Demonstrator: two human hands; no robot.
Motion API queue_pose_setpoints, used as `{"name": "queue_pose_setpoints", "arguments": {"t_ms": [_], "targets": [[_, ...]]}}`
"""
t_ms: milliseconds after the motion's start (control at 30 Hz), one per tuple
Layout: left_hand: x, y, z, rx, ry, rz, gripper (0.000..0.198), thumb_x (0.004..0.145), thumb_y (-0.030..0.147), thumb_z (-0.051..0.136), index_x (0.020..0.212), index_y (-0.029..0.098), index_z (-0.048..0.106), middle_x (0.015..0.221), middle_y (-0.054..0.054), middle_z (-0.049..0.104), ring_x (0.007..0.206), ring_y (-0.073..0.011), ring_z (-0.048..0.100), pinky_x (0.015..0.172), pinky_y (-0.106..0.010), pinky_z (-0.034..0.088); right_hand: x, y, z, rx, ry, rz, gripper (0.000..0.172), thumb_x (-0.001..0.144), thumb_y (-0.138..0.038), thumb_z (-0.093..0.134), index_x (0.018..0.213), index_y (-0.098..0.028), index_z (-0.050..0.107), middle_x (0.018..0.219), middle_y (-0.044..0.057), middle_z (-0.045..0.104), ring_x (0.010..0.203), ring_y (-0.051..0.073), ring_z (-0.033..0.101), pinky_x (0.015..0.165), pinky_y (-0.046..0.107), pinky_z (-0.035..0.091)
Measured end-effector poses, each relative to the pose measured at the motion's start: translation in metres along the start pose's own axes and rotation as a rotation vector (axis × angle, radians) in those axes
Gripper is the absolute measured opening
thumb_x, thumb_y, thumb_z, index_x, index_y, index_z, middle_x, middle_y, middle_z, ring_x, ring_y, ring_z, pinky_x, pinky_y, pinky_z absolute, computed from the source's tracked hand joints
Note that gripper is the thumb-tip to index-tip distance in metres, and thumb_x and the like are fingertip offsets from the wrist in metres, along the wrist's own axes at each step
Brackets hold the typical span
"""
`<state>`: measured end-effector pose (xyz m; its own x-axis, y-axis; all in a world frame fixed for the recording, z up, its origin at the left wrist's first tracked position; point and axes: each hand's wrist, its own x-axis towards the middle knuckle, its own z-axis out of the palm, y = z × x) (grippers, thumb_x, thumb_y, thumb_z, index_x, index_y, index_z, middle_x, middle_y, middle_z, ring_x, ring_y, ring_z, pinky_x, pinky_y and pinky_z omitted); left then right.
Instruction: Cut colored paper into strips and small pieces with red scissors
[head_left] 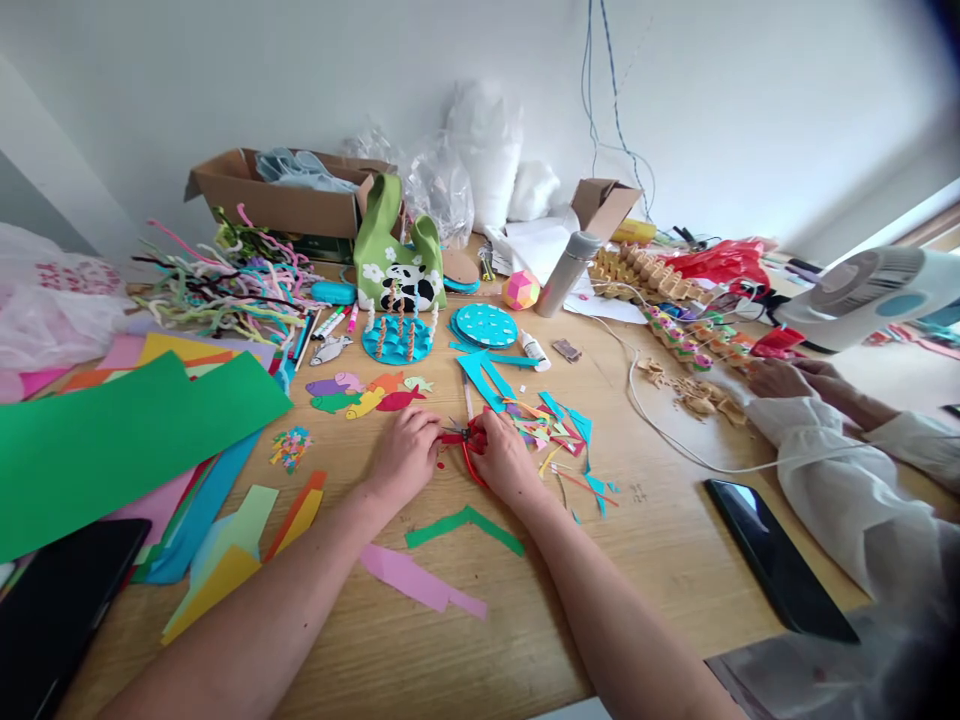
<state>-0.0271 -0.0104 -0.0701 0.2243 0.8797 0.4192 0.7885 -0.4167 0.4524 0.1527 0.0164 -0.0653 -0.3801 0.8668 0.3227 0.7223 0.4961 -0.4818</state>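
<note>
Near the middle of the table, my right hand [506,452] is closed around red-handled scissors [471,466]. The blades point left toward a small strip of red paper [451,438], pinched by the fingertips of my left hand [405,455]. Just beyond my left hand lie colored paper fish [367,403]. To the right of my right hand is a heap of paper scraps [551,428]. Closer to me rest a bent green strip [466,517] and a pink strip [420,575]. A little pile of tiny paper cutouts [291,448] sits left of my left hand.
Colored paper sheets [127,450] cover the left side. Behind stand a blue disc with beaded posts [397,345], a panda bag [397,250] and a grey flask [568,275]. At right are a white cable [660,440], a phone [776,560], a fan [862,295] and another person's hands [817,390].
</note>
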Motion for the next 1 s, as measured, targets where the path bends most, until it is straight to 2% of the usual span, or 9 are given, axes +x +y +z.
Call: {"name": "queue_pose_setpoints", "arguments": {"t_ms": [133,267,400,500,567,667,767,867,1000], "targets": [[0.0,-0.001,0.001,-0.038,0.026,-0.03,0.025,0.082,0.006,0.054,0.099,0.016,0.069,0.107,-0.01,0.068,0.107,-0.0262,0.055,0.096,-0.044,0.047,-0.001,0.001,0.002,0.024,0.02,0.0,0.013,0.074,-0.01,0.051,0.081,-0.021,0.048,0.077,0.006,0.061,0.076,0.022,0.055,0.066,0.029,0.041],[0.002,0.001,-0.006,-0.178,0.144,-0.113,0.031,0.085,0.012,0.054,0.114,0.017,0.063,0.113,-0.011,0.067,0.111,-0.0248,0.056,0.1,-0.044,0.045,-0.002,0.001,-0.001,0.059,0.081,0.044,0.012,0.073,-0.012,0.05,0.08,-0.022,0.046,0.076,0.004,0.06,0.068,0.018,0.053,0.061,0.027,0.04],[0.003,0.011,-0.02,-0.417,0.156,-0.145,0.022,0.093,0.025,0.047,0.105,0.019,0.065,0.107,-0.009,0.069,0.106,-0.0203,0.06,0.097,-0.037,0.045,-0.005,-0.004,-0.005,0.166,0.175,0.127,0.01,0.074,-0.017,0.051,0.078,-0.022,0.044,0.073,0.002,0.057,0.062,0.016,0.049,0.057,0.026,0.038],[0.002,0.017,-0.023,-0.474,0.147,-0.142,0.018,0.084,0.031,0.063,0.096,0.018,0.067,0.098,-0.008,0.071,0.098,-0.0213,0.063,0.092,-0.036,0.046,-0.008,-0.01,-0.007,0.261,0.202,0.159,0.013,0.074,-0.02,0.056,0.076,-0.023,0.043,0.069,-0.001,0.054,0.059,0.015,0.047,0.055,0.026,0.036],[0.001,0.019,-0.021,-0.495,0.148,-0.16,0.013,0.081,0.03,0.065,0.086,0.018,0.068,0.088,-0.007,0.071,0.088,-0.0205,0.063,0.085,-0.034,0.048,-0.009,-0.014,-0.009,0.304,0.211,0.162,0.015,0.075,-0.021,0.057,0.076,-0.023,0.042,0.065,-0.003,0.051,0.056,0.014,0.045,0.054,0.026,0.035],[0.0,0.02,-0.017,-0.597,0.129,-0.258,0.016,0.083,0.031,0.062,0.076,0.018,0.068,0.077,-0.005,0.069,0.077,-0.0182,0.064,0.075,-0.03,0.049,-0.01,-0.019,-0.014,0.405,0.251,0.189,0.017,0.079,-0.025,0.059,0.076,-0.024,0.042,0.066,-0.003,0.052,0.057,0.014,0.045,0.055,0.027,0.037],[0.002,0.02,-0.019,-0.773,0.101,-0.406,0.019,0.081,0.036,0.064,0.077,0.018,0.069,0.074,-0.004,0.07,0.072,-0.0171,0.064,0.068,-0.027,0.049,-0.01,-0.021,-0.022,0.599,0.378,0.229,0.022,0.081,-0.032,0.061,0.079,-0.024,0.041,0.077,0.001,0.058,0.067,0.016,0.053,0.063,0.029,0.044],[0.004,0.02,-0.023,-0.892,0.151,-0.507,0.021,0.078,0.038,0.067,0.074,0.017,0.069,0.068,-0.003,0.069,0.066,-0.0158,0.064,0.066,-0.027,0.049,-0.01,-0.024,-0.029,0.723,0.467,0.27,0.028,0.079,-0.038,0.066,0.08,-0.024,0.041,0.078,0.001,0.058,0.073,0.017,0.058,0.067,0.031,0.049],[0.005,0.02,-0.023,-0.964,0.219,-0.555,0.021,0.075,0.037,0.071,0.078,0.017,0.071,0.067,-0.002,0.071,0.066,-0.0156,0.066,0.069,-0.028,0.051,-0.012,-0.035,-0.036,0.833,0.389,0.359,0.038,0.073,-0.045,0.071,0.075,-0.025,0.04,0.069,-0.001,0.056,0.064,0.017,0.059,0.056,0.029,0.048]]}}
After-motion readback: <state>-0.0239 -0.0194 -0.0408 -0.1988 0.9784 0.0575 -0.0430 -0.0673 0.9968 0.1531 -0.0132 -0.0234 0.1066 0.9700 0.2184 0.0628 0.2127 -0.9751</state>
